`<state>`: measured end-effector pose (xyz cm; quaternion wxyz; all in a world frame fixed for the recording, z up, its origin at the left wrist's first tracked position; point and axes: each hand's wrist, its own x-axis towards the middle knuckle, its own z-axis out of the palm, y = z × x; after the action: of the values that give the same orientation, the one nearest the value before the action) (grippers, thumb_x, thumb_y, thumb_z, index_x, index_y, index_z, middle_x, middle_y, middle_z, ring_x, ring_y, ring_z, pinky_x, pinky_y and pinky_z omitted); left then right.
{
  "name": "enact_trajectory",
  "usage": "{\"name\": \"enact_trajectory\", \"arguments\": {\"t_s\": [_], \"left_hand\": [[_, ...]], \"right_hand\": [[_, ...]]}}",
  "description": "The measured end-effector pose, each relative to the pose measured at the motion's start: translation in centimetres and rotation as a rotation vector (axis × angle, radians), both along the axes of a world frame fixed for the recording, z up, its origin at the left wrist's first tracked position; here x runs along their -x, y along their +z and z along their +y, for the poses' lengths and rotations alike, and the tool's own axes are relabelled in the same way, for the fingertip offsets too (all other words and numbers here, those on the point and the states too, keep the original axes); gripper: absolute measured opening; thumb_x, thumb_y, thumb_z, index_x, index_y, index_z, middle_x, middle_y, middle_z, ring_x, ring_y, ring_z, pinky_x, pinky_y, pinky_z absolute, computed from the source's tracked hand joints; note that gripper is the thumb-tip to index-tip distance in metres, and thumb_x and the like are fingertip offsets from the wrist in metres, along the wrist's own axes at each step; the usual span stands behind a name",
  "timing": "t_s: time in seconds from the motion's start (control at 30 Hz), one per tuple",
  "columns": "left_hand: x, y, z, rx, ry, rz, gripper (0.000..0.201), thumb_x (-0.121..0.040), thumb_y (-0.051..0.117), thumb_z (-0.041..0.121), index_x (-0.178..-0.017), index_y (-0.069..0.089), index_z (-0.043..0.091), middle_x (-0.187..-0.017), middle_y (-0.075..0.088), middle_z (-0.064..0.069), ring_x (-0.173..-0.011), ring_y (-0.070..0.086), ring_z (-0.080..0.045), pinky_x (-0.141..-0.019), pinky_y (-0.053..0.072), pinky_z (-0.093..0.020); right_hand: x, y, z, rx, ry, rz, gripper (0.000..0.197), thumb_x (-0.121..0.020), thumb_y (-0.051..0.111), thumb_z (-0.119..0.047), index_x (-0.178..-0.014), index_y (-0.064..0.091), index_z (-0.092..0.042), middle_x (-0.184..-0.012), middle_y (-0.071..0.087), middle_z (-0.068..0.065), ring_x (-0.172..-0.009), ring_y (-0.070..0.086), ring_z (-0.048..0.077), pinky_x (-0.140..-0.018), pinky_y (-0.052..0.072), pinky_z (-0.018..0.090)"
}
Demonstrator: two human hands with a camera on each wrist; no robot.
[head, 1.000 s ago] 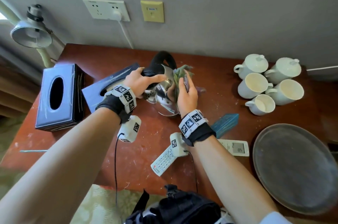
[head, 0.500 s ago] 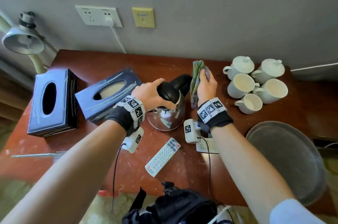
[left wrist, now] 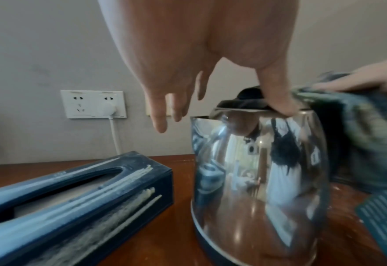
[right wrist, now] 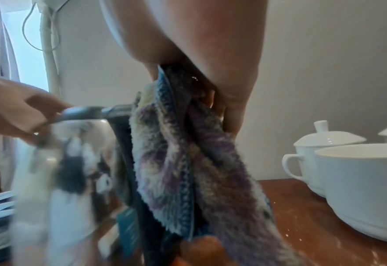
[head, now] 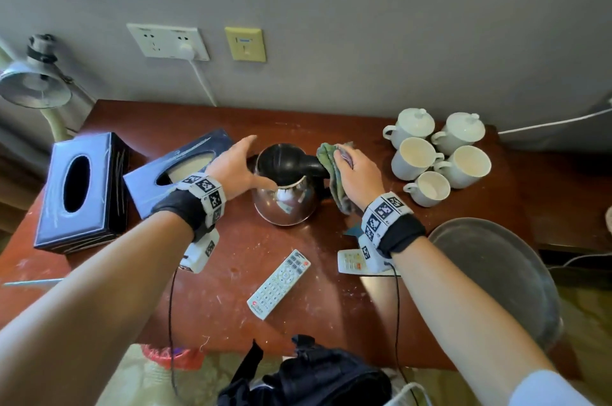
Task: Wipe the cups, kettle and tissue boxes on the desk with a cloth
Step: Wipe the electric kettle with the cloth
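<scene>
moved: left hand [head: 233,170] let go of the kettle [head: 285,195] lid, fingers now spread, only the thumb on the rim
right hand [head: 359,173]: clenched on a fuzzy cloth [head: 332,170], draped over the black handle
kettle: shiny steel, upright mid-table [head: 231,276]
cups [head: 440,153]: smooth white, far right
boxes [head: 79,190]: dark, scuffed, left
</scene>
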<state>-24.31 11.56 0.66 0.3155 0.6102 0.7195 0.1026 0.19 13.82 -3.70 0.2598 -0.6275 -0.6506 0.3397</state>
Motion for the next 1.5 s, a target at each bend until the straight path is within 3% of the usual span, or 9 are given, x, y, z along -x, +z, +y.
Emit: {"name": "enact_trajectory", "arguments": {"t_s": [0.13, 0.23, 0.4, 0.67, 0.93, 1.03, 1.17, 1.37, 1.5], "left_hand": [[0.2, -0.2, 1.0, -0.029, 0.022, 0.047, 0.075, -0.079, 0.078, 0.033, -0.145, 0.043, 0.026, -0.138, 0.057, -0.009, -0.122, 0.055, -0.028, -0.102, 0.044, -0.036], [-2.2, -0.4, 1.6, 0.005, 0.049, -0.039, 0.078, -0.074, 0.069, 0.046, -0.145, 0.042, 0.028, -0.13, 0.062, -0.006, -0.117, 0.058, -0.029, -0.102, 0.046, -0.038], [-5.3, -0.5, 2.5, 0.05, 0.11, 0.002, 0.1, -0.072, 0.069, 0.072, -0.149, 0.033, 0.02, -0.141, 0.045, -0.013, -0.123, 0.051, -0.035, -0.101, 0.046, -0.046], [-6.9, -0.5, 2.1, 0.008, -0.149, -0.136, 0.101, -0.061, 0.088, 0.033, -0.147, 0.036, 0.034, -0.151, 0.033, 0.003, -0.131, 0.043, -0.027, -0.108, 0.04, -0.043], [-6.5, -0.8, 3.2, -0.014, -0.106, -0.188, 0.096, -0.066, 0.088, 0.03, -0.147, 0.037, 0.034, -0.142, 0.05, 0.003, -0.127, 0.049, -0.022, -0.108, 0.041, -0.038], [-6.3, -0.9, 3.9, 0.016, -0.052, -0.211, 0.093, -0.068, 0.087, 0.032, -0.147, 0.036, 0.034, -0.141, 0.051, 0.001, -0.127, 0.049, -0.023, -0.109, 0.039, -0.039], [-5.8, -1.2, 4.6, 0.039, 0.004, -0.215, 0.092, -0.069, 0.086, 0.035, -0.148, 0.038, 0.034, -0.143, 0.051, 0.0, -0.13, 0.047, -0.024, -0.111, 0.037, -0.039], [-7.3, -1.4, 4.9, 0.074, -0.091, 0.003, 0.107, -0.072, 0.08, 0.053, -0.156, 0.018, 0.027, -0.154, 0.032, -0.005, -0.134, 0.043, -0.032, -0.11, 0.038, -0.042], [-8.4, -1.7, 4.7, 0.064, -0.082, 0.132, 0.117, -0.064, 0.077, 0.07, -0.153, 0.014, 0.028, -0.149, 0.033, -0.011, -0.127, 0.047, -0.04, -0.102, 0.042, -0.043]], "right_hand": [[-0.6, -1.1, -2.5, 0.068, 0.049, -0.006, 0.035, -0.103, 0.041, -0.038, -0.129, 0.061, -0.025, -0.128, 0.066, 0.002, -0.12, 0.057, 0.028, -0.102, 0.042, 0.033], [-0.7, -1.8, -2.8, 0.063, -0.055, 0.12, 0.034, -0.104, 0.043, -0.033, -0.128, 0.061, -0.019, -0.128, 0.065, 0.004, -0.121, 0.056, 0.026, -0.103, 0.041, 0.032], [-1.0, -2.4, -2.3, 0.082, -0.361, 0.397, 0.034, -0.102, 0.047, -0.028, -0.128, 0.062, -0.012, -0.128, 0.065, 0.005, -0.122, 0.057, 0.023, -0.109, 0.04, 0.035], [-1.0, -1.5, -0.6, 0.002, -0.329, 0.436, 0.037, -0.098, 0.051, -0.04, -0.128, 0.064, -0.022, -0.125, 0.067, -0.004, -0.118, 0.06, 0.015, -0.107, 0.045, 0.041], [1.1, -1.2, 0.1, 0.082, -0.115, 0.472, 0.041, -0.101, 0.048, -0.04, -0.142, 0.047, -0.036, -0.141, 0.054, -0.009, -0.128, 0.049, 0.009, -0.107, 0.037, 0.026], [2.1, -1.0, 2.2, 0.182, -0.171, 0.458, 0.043, -0.103, 0.04, -0.044, -0.144, 0.043, -0.031, -0.141, 0.054, -0.003, -0.128, 0.05, 0.019, -0.1, 0.034, 0.024], [2.4, -2.0, 4.7, 0.349, -0.271, 0.501, 0.049, -0.103, 0.04, -0.041, -0.147, 0.042, -0.018, -0.146, 0.049, 0.008, -0.134, 0.046, 0.027, -0.105, 0.033, 0.029], [1.9, -6.3, 2.4, 0.519, -0.424, 0.554, 0.058, -0.105, 0.034, -0.042, -0.153, 0.028, -0.01, -0.155, 0.036, 0.013, -0.142, 0.035, 0.031, -0.117, 0.027, 0.039], [2.0, -5.7, 2.6, 0.508, -0.446, 0.542, 0.051, -0.105, 0.037, -0.032, -0.149, 0.034, -0.005, -0.152, 0.04, 0.014, -0.139, 0.039, 0.033, -0.114, 0.031, 0.039]]}}
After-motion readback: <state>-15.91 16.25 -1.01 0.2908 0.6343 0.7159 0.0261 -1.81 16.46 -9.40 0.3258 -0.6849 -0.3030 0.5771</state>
